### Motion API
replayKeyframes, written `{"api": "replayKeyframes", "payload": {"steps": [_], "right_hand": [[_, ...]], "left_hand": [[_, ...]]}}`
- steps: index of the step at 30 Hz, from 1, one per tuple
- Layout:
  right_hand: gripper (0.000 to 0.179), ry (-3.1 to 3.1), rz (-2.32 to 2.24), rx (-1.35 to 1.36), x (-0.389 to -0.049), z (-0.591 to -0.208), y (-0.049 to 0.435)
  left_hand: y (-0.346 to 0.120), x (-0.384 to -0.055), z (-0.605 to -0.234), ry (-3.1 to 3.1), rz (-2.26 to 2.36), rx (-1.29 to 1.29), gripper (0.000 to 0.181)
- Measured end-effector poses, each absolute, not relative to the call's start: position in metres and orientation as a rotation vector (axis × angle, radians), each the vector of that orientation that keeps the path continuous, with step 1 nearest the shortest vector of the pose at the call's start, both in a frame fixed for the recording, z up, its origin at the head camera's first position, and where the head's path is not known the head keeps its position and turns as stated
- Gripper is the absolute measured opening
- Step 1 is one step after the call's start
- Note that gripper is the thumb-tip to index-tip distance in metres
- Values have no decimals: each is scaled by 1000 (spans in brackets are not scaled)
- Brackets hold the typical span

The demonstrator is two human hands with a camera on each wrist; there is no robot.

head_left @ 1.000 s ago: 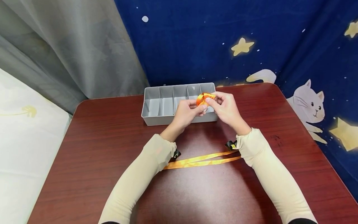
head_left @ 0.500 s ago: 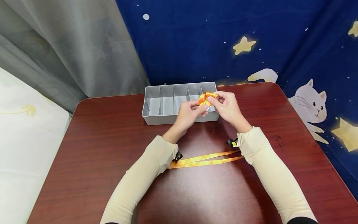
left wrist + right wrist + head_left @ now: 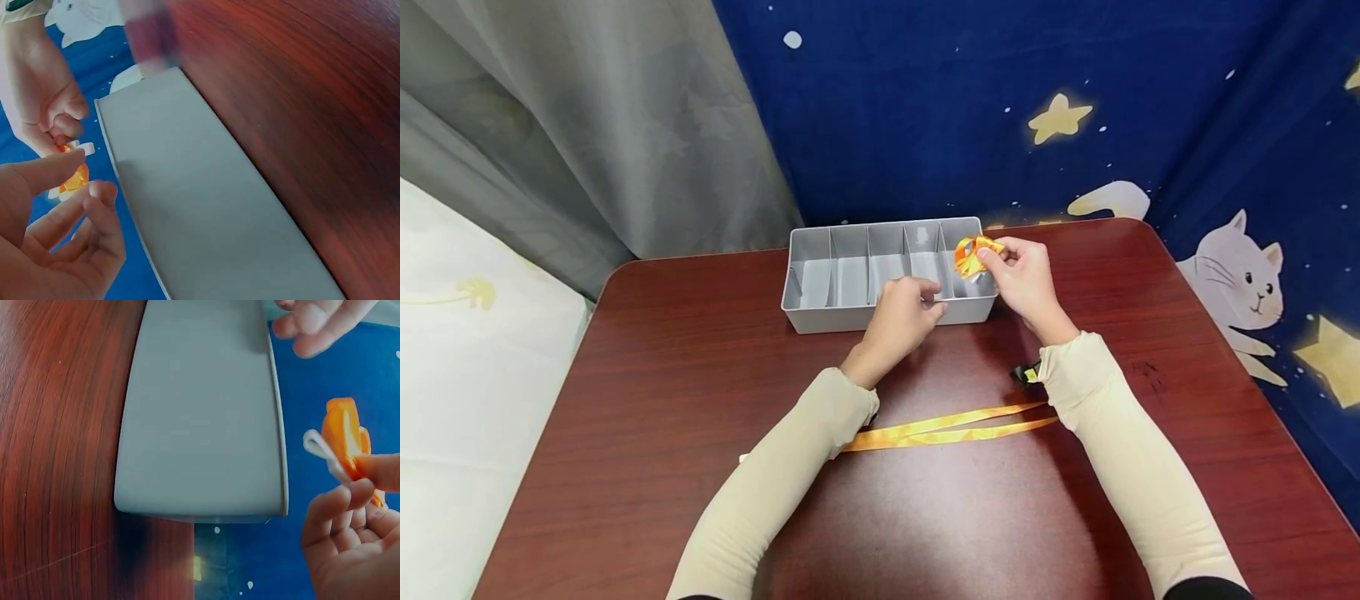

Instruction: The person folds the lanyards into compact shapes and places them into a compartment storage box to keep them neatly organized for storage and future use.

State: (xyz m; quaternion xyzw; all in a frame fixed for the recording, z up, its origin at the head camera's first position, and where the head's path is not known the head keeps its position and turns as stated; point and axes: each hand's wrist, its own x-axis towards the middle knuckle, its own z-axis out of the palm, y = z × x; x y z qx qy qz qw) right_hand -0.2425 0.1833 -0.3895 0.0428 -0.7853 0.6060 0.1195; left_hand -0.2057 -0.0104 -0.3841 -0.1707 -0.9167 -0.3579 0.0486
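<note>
My right hand (image 3: 1027,280) pinches a bunched, looped orange ribbon (image 3: 969,257) between thumb and fingers, over the right end of the grey divided box (image 3: 831,320). A small white loop (image 3: 317,444) sticks out from the ribbon's base in the right wrist view. My left hand (image 3: 895,319) hovers by the box's front wall, fingers loosely bent, thumb and forefinger apart, holding nothing. In the left wrist view, the ribbon shows partly behind that hand's fingertips. Two long orange ribbon strips (image 3: 951,429) lie across the table between the forearms, their ends hidden by the sleeves.
The box stands at the back of the dark red wooden table (image 3: 677,358), split by upright dividers. Behind it hangs a blue curtain (image 3: 910,108) with stars and a cat; a grey curtain (image 3: 625,125) hangs left. A small white piece (image 3: 742,457) peeks out beside the left sleeve.
Both hands gripped the bunched ribbon before; my left hand has let go and drawn slightly back to the left. My right hand has shifted right with the ribbon.
</note>
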Motion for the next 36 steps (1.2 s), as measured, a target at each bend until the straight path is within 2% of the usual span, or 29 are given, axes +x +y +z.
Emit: {"api": "replayKeyframes", "payload": {"steps": [7,21,27,36], "right_hand": [[17,-2484,1315,81,-253,-393,182],[23,-2806,954,105,-263,-389,176],[16,-2944,666,206,-268,-386,173],[17,-3024,366,394,-271,-382,164]], "left_hand": [[-20,-204,-393,-2747,-804,-516,11],[-23,-206,-405,-2634,-775,-545,10],[-22,-207,-407,-2611,-798,-546,10],[-19,-206,-406,-2626,-834,-532,10]]}}
